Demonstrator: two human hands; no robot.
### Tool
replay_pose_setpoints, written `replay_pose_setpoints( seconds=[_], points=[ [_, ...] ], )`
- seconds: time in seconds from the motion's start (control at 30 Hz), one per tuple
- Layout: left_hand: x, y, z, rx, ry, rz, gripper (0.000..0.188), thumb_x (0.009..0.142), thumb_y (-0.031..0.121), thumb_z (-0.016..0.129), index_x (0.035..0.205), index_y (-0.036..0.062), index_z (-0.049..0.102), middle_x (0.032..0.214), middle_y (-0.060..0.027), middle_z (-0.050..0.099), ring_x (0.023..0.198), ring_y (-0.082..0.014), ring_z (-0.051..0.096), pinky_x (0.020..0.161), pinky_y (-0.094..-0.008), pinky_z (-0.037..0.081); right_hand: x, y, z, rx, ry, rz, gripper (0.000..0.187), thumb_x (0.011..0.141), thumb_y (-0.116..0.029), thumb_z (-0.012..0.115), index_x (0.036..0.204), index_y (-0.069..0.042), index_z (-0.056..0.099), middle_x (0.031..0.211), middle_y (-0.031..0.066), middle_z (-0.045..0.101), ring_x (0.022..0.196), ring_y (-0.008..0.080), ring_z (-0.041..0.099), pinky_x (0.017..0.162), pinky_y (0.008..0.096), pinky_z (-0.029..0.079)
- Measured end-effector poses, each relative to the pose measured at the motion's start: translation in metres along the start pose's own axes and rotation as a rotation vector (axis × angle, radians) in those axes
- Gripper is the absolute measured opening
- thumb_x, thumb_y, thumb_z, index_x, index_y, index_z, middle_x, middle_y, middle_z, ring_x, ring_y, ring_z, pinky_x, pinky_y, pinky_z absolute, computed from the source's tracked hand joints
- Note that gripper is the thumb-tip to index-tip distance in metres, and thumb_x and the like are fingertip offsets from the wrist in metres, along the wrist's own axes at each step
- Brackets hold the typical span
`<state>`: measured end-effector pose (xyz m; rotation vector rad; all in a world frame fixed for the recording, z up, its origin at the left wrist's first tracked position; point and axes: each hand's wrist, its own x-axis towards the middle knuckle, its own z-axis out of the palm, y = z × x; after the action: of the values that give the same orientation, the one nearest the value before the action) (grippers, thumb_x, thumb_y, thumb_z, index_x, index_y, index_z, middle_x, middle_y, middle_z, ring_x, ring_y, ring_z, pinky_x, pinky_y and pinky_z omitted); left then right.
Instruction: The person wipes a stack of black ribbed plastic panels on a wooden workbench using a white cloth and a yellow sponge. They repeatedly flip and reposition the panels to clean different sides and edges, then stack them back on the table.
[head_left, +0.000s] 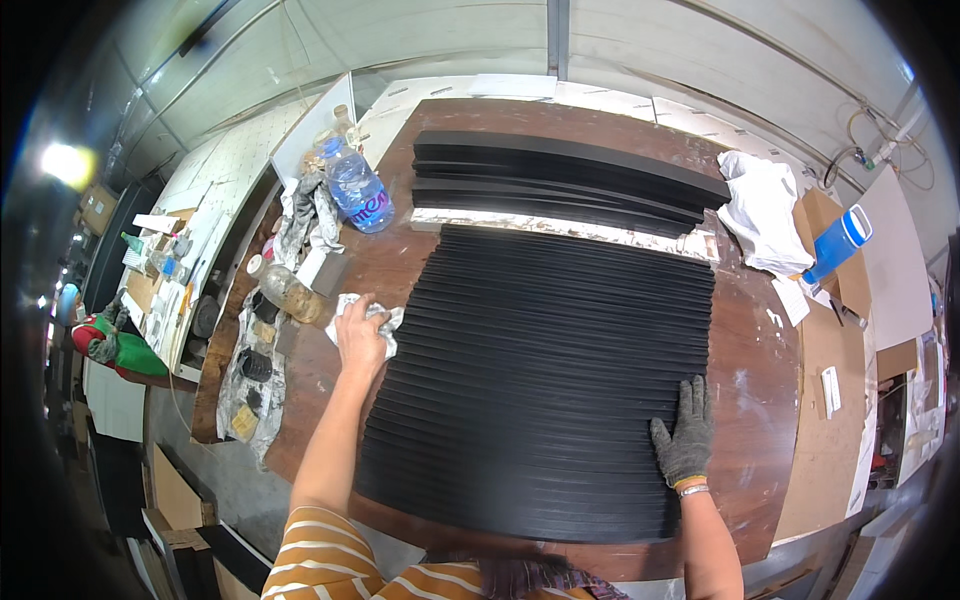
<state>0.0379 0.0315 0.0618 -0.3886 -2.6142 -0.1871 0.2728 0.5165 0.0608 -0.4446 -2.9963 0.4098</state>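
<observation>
Long black strips (540,390) lie side by side in front of me, forming a wide ribbed panel on the brown tabletop (755,440). My left hand (362,338) is bare and closed on a crumpled white rag (393,320) at the panel's left edge, toward its far half. My right hand (687,440) wears a dark grey knitted glove and lies flat on the panel's right edge, fingers stretched out, holding nothing. Beyond the panel a second stack of black strips (560,175) lies crosswise, with a pale, stained bar (570,227) between the two groups.
At the left stand a large clear bottle (357,190), a smaller bottle (288,290) with brownish contents, and a dirty cloth (250,385) bearing small items. A white cloth (757,215), a blue jug (838,245) and cardboard (825,430) lie right. Another person (125,348) is far left.
</observation>
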Motion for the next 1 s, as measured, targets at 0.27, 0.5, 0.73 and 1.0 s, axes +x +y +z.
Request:
replay_pose_setpoints(
  seconds=[0.27,0.5,0.73,1.0],
  points=[
    [-0.008,0.193,0.045,-0.763,-0.473,0.039,0.029,0.090,0.014,0.071,0.119,0.0141,0.074,0.128,-0.0103,0.067,0.115,-0.0295,0.061,0.102,-0.0395,0.048,0.000,-0.004,-0.002,-0.003,-0.029,0.027,0.083,0.086,-0.029,0.074,0.154,0.001,0.037,0.166,0.0216,0.026,0.153,0.0396,0.023,0.126,0.0453,0.021],
    [-0.002,-0.004,0.018,0.016,-0.146,-0.136,0.007,0.075,0.012,0.073,0.076,0.0131,0.080,0.107,-0.0084,0.074,0.106,-0.0272,0.065,0.095,-0.0416,0.050,-0.001,0.000,0.001,0.014,0.002,0.014,0.083,0.087,-0.029,0.074,0.154,0.001,0.037,0.165,0.0218,0.028,0.153,0.0400,0.023,0.126,0.0465,0.022],
    [0.002,0.106,0.042,-0.409,-0.055,0.234,0.026,0.078,0.008,0.071,0.103,0.0129,0.078,0.120,-0.0054,0.070,0.109,-0.0269,0.063,0.096,-0.0395,0.048,0.000,-0.003,0.000,-0.024,0.009,-0.001,0.081,0.086,-0.028,0.074,0.154,0.001,0.038,0.165,0.0221,0.028,0.153,0.0401,0.024,0.126,0.0468,0.022],
    [0.005,0.014,0.020,-0.129,0.009,-0.084,0.018,0.073,0.004,0.066,0.080,0.0122,0.079,0.105,-0.0046,0.075,0.104,-0.0266,0.065,0.093,-0.0429,0.048,-0.001,-0.001,0.001,0.015,0.015,0.010,0.081,0.086,-0.026,0.074,0.154,0.001,0.039,0.164,0.0230,0.029,0.153,0.0409,0.023,0.126,0.0467,0.022]
  ],
)
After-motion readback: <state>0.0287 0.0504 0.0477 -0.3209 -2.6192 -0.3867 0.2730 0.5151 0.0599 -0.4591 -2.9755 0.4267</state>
